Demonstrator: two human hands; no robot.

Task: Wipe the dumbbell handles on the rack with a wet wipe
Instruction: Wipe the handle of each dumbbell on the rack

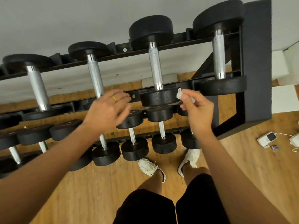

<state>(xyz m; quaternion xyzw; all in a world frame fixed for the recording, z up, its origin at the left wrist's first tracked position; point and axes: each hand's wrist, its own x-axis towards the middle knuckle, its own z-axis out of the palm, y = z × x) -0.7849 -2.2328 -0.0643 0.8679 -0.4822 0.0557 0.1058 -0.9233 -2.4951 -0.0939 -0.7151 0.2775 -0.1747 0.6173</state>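
A black rack (pixel 257 62) holds several black dumbbells with knurled silver handles on its top tier, among them one handle at the middle (pixel 155 65) and one to its left (pixel 95 76). My right hand (pixel 197 109) pinches a small crumpled white wet wipe (pixel 179 93) just right of the near head of the middle dumbbell (pixel 159 97). My left hand (pixel 107 109), with a yellow ring, hovers with straight fingers over the near end of the left-of-middle handle, slightly blurred. Smaller dumbbells (pixel 134 139) sit on the lower tier.
Wooden floor (pixel 97 191) lies below, with my white shoes (pixel 150 167) close to the rack's lower tier. A white device with cables (pixel 267 139) lies on the floor at the right. A grey-white wall (pixel 64 21) stands behind the rack.
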